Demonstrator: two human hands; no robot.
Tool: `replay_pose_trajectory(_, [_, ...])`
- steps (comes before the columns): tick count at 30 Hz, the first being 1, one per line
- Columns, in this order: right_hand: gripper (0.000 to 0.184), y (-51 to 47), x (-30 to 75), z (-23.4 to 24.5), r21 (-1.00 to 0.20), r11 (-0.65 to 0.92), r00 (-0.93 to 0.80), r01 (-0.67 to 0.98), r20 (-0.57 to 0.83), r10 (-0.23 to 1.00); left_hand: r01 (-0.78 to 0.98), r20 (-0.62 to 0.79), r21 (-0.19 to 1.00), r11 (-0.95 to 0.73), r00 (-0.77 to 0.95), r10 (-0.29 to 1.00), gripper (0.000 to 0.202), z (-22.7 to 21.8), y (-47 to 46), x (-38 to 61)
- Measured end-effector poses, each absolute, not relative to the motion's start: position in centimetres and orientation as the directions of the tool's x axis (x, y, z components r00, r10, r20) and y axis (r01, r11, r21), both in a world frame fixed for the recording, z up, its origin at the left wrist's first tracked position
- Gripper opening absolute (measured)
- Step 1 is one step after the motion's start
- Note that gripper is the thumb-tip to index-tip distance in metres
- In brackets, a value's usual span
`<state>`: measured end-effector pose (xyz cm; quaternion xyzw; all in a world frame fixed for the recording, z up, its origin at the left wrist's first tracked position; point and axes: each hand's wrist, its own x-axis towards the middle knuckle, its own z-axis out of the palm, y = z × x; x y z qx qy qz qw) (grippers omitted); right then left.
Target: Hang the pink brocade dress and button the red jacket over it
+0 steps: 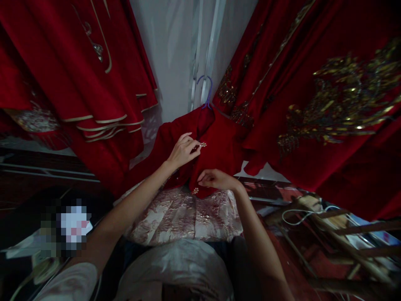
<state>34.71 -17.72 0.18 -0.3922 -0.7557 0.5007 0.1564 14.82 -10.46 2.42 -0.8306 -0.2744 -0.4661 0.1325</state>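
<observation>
A red garment (pixel 219 152) on a purple hanger (pixel 207 90) is spread in front of me, its lower edge over a shiny, pale patterned cloth (pixel 184 217) on my lap. My left hand (pixel 184 150) is closed in a pinch at a beaded flower ornament (pixel 203 144) near the garment's front edge. Lower down, my right hand (pixel 216 179) lies against the red fabric with its fingers curled in. Whatever is between those fingers is too small to make out. Just below its fingertips sits a second beaded flower ornament (pixel 195 191).
Red garments with pale trim (pixel 106 119) hang at the left. At the right hangs red cloth with gold beadwork (pixel 338 104). A wooden frame (pixel 341 230) with a white cord (pixel 294 211) stands low on the right. Behind is a pale wall (pixel 169 50).
</observation>
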Motion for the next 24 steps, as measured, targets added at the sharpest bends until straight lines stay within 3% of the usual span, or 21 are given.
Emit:
replay_pose_trajectory(5, [0.023,-17.6,35.2,1.7,-0.867,0.319,-0.537,0.383,0.072,0.840,0.636,0.883,-0.072,-0.769,0.399,0.248,0.010,1.6,-10.4,14.7])
replay_pose_trajectory(8, [0.026,-16.8,34.9,2.6,-0.835,0.420,-0.293,0.355,0.327,0.898,0.666,0.889,-0.063,-0.743,0.377,0.262,0.014,1.5,-10.6,14.9])
replay_pose_trajectory(10, [0.030,-15.9,34.3,3.4,-0.819,0.486,-0.095,0.304,0.482,0.871,0.672,0.878,-0.033,-0.740,0.373,0.299,0.014,1.7,-10.7,15.2])
replay_pose_trajectory(12, [0.034,-15.0,33.3,4.1,-0.815,0.543,-0.002,0.202,0.554,0.833,0.659,0.851,-0.006,-0.752,0.399,0.343,0.015,2.2,-10.8,15.4])
replay_pose_trajectory(16, [0.053,-13.6,31.3,5.0,-0.862,0.503,-0.172,0.068,0.486,0.857,0.658,0.702,-0.030,-0.752,0.550,0.452,0.023,3.4,-10.7,15.0])
replay_pose_trajectory(20, [0.092,-13.2,30.3,4.6,-0.870,0.355,-0.075,0.342,0.352,0.933,0.774,0.557,-0.153,-0.614,0.581,0.594,0.026,3.6,-11.0,14.0])
replay_pose_trajectory(24, [0.115,-13.2,30.5,4.5,-0.779,0.205,0.156,0.592,0.361,0.919,0.912,0.630,-0.079,-0.401,0.358,0.690,0.035,2.3,-12.1,13.4])
